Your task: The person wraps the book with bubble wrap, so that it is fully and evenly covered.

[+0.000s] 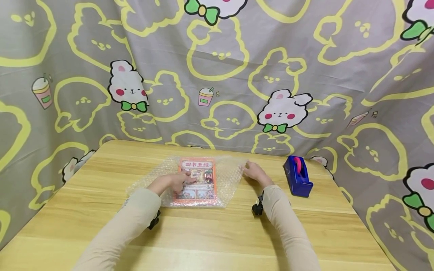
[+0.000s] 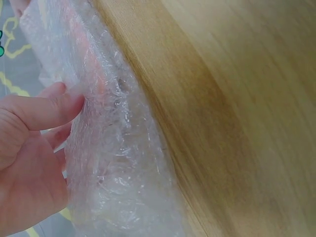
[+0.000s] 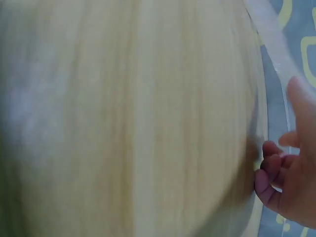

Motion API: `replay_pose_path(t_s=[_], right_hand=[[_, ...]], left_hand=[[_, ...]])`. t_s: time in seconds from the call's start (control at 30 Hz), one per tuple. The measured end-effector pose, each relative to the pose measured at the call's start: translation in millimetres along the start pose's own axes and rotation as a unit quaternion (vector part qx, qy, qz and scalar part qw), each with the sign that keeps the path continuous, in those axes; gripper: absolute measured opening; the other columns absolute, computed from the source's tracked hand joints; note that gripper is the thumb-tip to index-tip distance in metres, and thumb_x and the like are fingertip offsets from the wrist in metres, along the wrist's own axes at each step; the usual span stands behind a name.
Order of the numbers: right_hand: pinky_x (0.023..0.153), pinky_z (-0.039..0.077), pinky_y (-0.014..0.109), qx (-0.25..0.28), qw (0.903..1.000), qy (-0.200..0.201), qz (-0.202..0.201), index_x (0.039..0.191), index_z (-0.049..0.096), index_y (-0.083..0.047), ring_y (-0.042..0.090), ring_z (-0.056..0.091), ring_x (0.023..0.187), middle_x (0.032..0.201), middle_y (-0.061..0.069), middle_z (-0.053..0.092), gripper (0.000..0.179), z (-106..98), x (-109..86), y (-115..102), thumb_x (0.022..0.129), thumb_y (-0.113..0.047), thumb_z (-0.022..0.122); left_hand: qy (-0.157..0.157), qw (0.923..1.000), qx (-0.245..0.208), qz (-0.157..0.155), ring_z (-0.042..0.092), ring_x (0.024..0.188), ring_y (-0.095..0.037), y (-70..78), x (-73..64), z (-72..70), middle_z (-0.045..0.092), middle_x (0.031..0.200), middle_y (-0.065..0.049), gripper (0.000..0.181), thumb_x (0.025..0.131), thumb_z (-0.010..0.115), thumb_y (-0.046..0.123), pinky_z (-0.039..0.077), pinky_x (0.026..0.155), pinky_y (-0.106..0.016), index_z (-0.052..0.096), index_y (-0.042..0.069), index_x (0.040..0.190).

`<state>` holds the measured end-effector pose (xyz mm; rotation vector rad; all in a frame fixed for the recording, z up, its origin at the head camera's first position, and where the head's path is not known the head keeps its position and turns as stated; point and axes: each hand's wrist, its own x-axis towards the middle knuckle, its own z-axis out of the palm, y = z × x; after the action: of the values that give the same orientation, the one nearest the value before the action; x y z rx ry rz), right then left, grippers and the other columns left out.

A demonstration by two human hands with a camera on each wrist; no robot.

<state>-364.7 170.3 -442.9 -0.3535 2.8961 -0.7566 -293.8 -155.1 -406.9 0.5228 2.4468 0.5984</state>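
A book with an orange border and cartoon panels (image 1: 198, 197) lies under clear bubble wrap (image 1: 230, 175) on the wooden table. My left hand (image 1: 178, 182) rests on the wrap over the left part of the cover, its index finger reaching across it. In the left wrist view, the thumb (image 2: 66, 106) touches the crinkled plastic, and the other fingers are partly hidden behind it. At the wrap's upper right corner, my right hand (image 1: 255, 172) pinches the edge. In the right wrist view, several of its fingers (image 3: 271, 170) are curled, with a strip of wrap by the uppermost digit.
To the right of my right hand stands a blue tape dispenser (image 1: 299, 180) with a pink roll core. Behind the table (image 1: 203, 241) hangs a grey curtain (image 1: 162, 49) with yellow cartoon outlines. Each wrist carries a small black camera.
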Motion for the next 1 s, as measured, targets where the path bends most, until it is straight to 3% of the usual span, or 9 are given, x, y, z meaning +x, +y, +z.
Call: replay_pose_path(t_s=[0.1,0.27,0.4,0.47,0.5,0.63,0.77,1.0], right_hand=[[0.105,0.03,0.046,-0.011,0.9989,-0.011,-0.044,0.129,0.044,0.01,0.041,0.038,0.124,0.134,0.028,0.041,0.055,2,2.8,-5,0.099,-0.035,0.032],[0.108,0.024,0.045,0.002,0.9914,-0.035,-0.126,0.132,0.04,0.008,0.039,0.038,0.124,0.129,0.028,0.046,0.043,5,5.1,-13,0.099,-0.018,0.035],[0.109,0.019,0.05,-0.055,0.9843,-0.037,-0.163,0.141,0.027,0.002,0.043,0.041,0.119,0.119,0.032,0.051,0.053,8,4.9,-21,0.093,-0.008,0.046],[0.108,0.019,0.051,-0.088,0.9816,-0.039,-0.165,0.145,0.019,-0.004,0.043,0.04,0.119,0.12,0.032,0.05,0.065,10,4.9,-26,0.09,-0.013,0.053],[0.108,0.02,0.052,-0.089,0.9813,-0.041,-0.166,0.146,0.015,-0.005,0.043,0.035,0.123,0.129,0.032,0.043,0.072,12,5.1,-28,0.088,-0.017,0.057],[0.108,0.019,0.051,-0.059,0.98,-0.045,-0.185,0.147,0.003,-0.006,0.04,0.026,0.131,0.146,0.025,0.022,0.102,16,6.9,-40,0.076,-0.032,0.071],[0.109,0.017,0.05,-0.049,0.9737,-0.047,-0.218,0.146,0.003,-0.002,0.036,0.018,0.135,0.151,0.019,0.01,0.11,19,10.3,-51,0.07,-0.032,0.077],[0.104,0.008,0.064,-0.074,0.9783,-0.11,-0.159,0.146,-0.009,-0.009,0.039,0.003,0.137,0.151,0.015,-0.007,0.111,19,15.7,-68,0.073,-0.029,0.074]], left_hand=[[0.002,0.9999,0.012,0.003,0.023,0.129,-0.035,-1.0,0.2,-0.2,0.005,0.152,-0.018,0.081,0.072,0.058,-0.021,0.037,0.047,-0.02,0.031,0.011,0.142],[0.002,0.9996,0.028,0.009,0.004,0.137,-0.038,-1.7,-1.0,-0.4,0.006,0.151,-0.018,0.08,0.072,0.057,-0.021,0.039,0.05,-0.021,0.033,0.011,0.141],[0.0,0.9997,0.023,0.011,0.017,0.133,-0.036,-1.8,-2.4,-0.5,0.005,0.151,-0.019,0.081,0.072,0.056,-0.022,0.037,0.048,-0.021,0.032,0.011,0.142],[-0.001,0.9995,0.028,0.014,0.021,0.13,-0.035,-1.9,-3.0,-0.6,0.005,0.151,-0.019,0.081,0.072,0.056,-0.022,0.036,0.048,-0.021,0.032,0.011,0.142],[-0.002,0.9995,0.028,0.014,0.023,0.128,-0.035,-1.8,-3.1,-0.7,0.005,0.151,-0.019,0.082,0.072,0.055,-0.023,0.036,0.047,-0.021,0.032,0.012,0.142],[-0.002,0.9994,0.03,0.014,0.021,0.128,-0.033,-0.8,-2.9,-1.8,0.005,0.151,-0.018,0.082,0.072,0.052,-0.024,0.035,0.046,-0.022,0.031,0.013,0.142],[-0.003,0.9995,0.031,0.011,0.022,0.128,-0.033,1.5,-2.7,-3.7,0.005,0.151,-0.018,0.081,0.074,0.051,-0.024,0.034,0.046,-0.022,0.031,0.013,0.142],[-0.005,0.9992,0.038,0.007,0.021,0.13,-0.033,0.8,-2.8,-3.1,0.006,0.152,-0.017,0.081,0.073,0.053,-0.023,0.037,0.047,-0.021,0.032,0.014,0.142]])
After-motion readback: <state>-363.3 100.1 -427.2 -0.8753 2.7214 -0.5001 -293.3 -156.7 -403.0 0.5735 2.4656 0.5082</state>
